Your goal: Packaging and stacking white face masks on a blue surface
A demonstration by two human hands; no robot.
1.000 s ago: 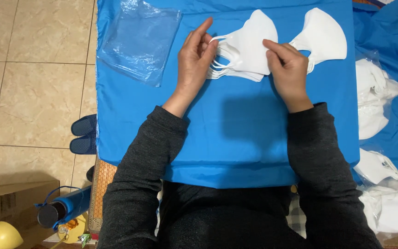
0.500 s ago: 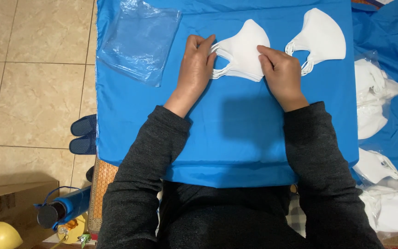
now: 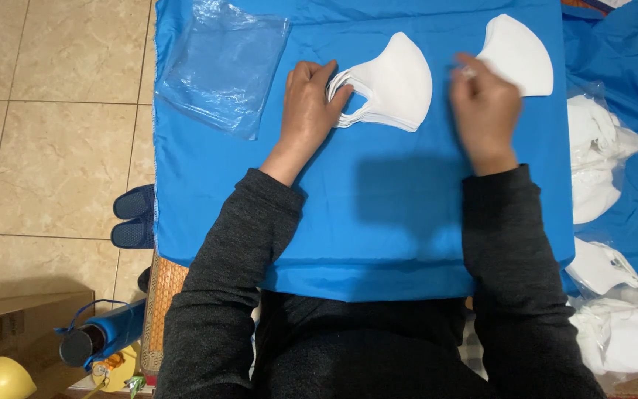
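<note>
Left grip: left hand (image 3: 308, 103) laid flat on the blue cloth (image 3: 378, 214), fingers curled loosely onto the ear loops at the left end of the mask stack (image 3: 393, 85); the loops are pressed down, not clamped.
Right grip: right hand (image 3: 485, 111) blurred; fingertips pinched together at the ear loop of the single mask (image 3: 518, 55); whether the loop is actually held cannot be told.
Mask stack: white folded masks piled as 1 neat stack, lying flat at the upper middle of the cloth, rounded edge to the right.
Single mask: white, flat, near the cloth's top right corner, apart from the stack, partly covered by the right hand.
Plastic bag: clear bag (image 3: 223, 66) lying at the cloth's top left, well apart from the left hand.
Sleeves: both arms clad in dark grey, reaching up from the bottom edge.
Right side: more white masks in clear wrapping (image 3: 599, 162) heaped on blue fabric beyond the cloth's right edge.
Floor: beige tiles at left, with 2 dark blue slippers (image 3: 133, 214), a blue bottle (image 3: 101, 336) and a cardboard box (image 3: 16, 325).
</note>
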